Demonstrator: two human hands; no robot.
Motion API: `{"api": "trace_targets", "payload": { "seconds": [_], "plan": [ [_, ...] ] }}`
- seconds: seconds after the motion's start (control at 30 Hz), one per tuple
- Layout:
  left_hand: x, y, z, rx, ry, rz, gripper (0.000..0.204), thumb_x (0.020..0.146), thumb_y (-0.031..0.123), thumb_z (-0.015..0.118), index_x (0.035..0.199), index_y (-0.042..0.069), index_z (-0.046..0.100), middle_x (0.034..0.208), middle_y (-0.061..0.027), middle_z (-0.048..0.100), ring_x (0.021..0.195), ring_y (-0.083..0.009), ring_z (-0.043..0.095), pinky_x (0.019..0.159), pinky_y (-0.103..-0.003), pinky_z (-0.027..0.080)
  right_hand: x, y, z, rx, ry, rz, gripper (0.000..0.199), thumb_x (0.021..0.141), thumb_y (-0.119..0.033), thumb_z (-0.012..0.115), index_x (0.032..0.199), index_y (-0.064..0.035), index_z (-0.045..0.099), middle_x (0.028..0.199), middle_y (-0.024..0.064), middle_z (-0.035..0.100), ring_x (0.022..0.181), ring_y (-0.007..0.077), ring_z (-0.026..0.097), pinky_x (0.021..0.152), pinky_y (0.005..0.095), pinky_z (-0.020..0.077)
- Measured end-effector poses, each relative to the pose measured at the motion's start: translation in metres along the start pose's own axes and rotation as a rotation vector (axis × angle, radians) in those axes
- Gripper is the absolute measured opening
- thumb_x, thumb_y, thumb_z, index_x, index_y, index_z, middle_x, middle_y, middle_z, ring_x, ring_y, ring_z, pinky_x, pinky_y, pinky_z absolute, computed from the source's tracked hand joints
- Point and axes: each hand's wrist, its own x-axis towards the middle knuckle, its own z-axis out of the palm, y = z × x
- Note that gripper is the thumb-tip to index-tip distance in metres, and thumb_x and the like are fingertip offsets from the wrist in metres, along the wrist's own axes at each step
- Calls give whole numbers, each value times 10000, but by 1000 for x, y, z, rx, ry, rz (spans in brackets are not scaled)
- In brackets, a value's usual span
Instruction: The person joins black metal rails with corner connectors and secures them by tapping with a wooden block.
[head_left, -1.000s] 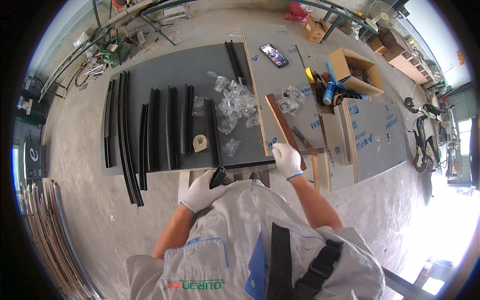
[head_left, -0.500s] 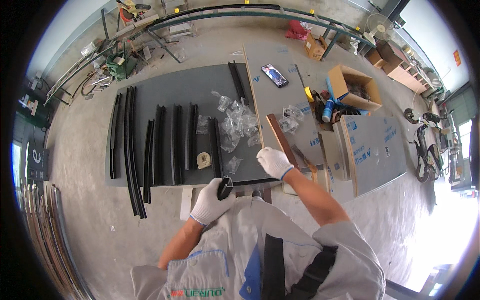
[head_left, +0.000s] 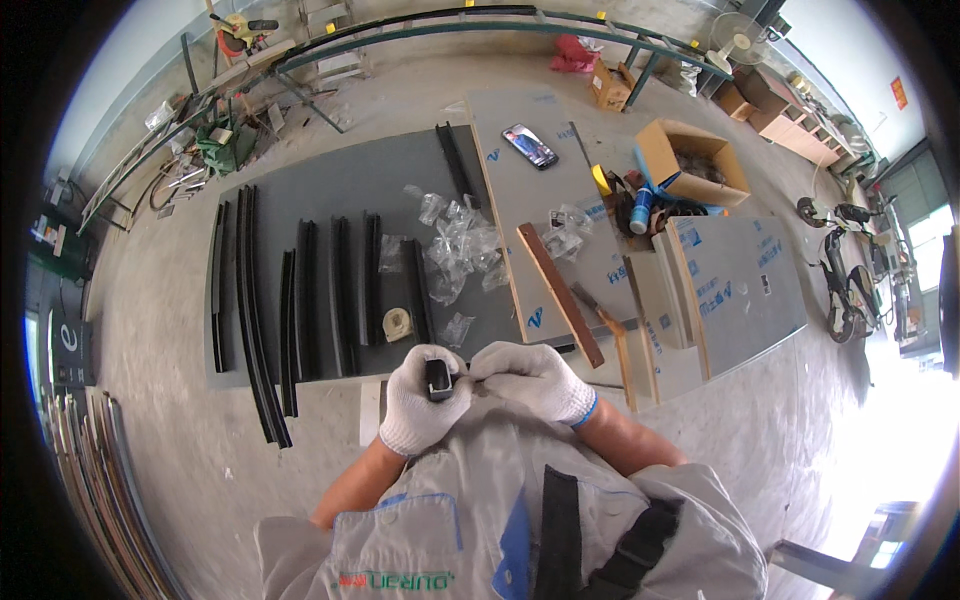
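At the near edge of the desk [head_left: 285, 170], left hand [head_left: 418, 415]: wrapped snugly round a black hollow profile [head_left: 440, 380], open end facing up, likely for a clear look into the opening; rest of the length hidden.
Just to the right, right hand [head_left: 538, 385]: narrow, thumb and fingertips drawn together close by the profile, apparently for fine finger work; cannot tell about any small item in the pinch (too well covered by glove).
Black strips [head_left: 340, 290]: laid in a loose row on the left of the desk, ends toward near and far, some jutting past the near edge, presumably for easy picking up.
Tape measure [head_left: 397, 324]: resting between two strips near the front, within likely reach.
Clear bags [head_left: 465, 250]: heaped loosely right of the strips, seemingly out of their way.
Pale panel [head_left: 525, 195]: flat on the right, bearing a phone [head_left: 530, 146] at the far end, screen up, perhaps for viewing.
Brown strip [head_left: 560, 295]: slanting across the panel's near right part.
Cardboard box [head_left: 652, 160]: farther right, open, beside a blue can [head_left: 640, 217].
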Motion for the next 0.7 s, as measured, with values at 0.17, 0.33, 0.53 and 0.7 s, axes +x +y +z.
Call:
{"api": "trace_targets", "payload": {
  "seconds": [0.17,0.33,0.53,0.7],
  "plan": [
    [-2,-4,-7,0,-72,-17,306,838,9,826,1041,46,599,946,-63,712,877,-116,673,819,-300,563,1,-9,-1,-299,-78,-139,163,938,-16,725,1090,41,734,1192,129,715,1072,211,695,940,333,551],
    [-1,8,-11,359,78,104,383,791,58,884,1070,21,624,889,-68,707,780,-96,650,724,-283,560,-2,-44,17,-315,314,-178,130,894,38,748,1023,28,739,1189,162,739,1024,195,717,871,304,567],
    [-10,25,-14,597,59,259,544,714,163,966,1124,18,640,925,-130,748,795,-232,756,722,-355,601,-4,-57,49,-540,328,-463,238,874,69,797,1088,-5,723,1238,197,750,1076,275,761,874,340,604],
    [-15,30,-12,608,71,195,564,725,192,958,1168,27,651,943,-150,757,827,-280,774,740,-369,611,1,-51,53,-556,283,-506,244,881,66,799,1093,-18,714,1223,196,756,1072,287,772,886,347,614]
  ]
}}
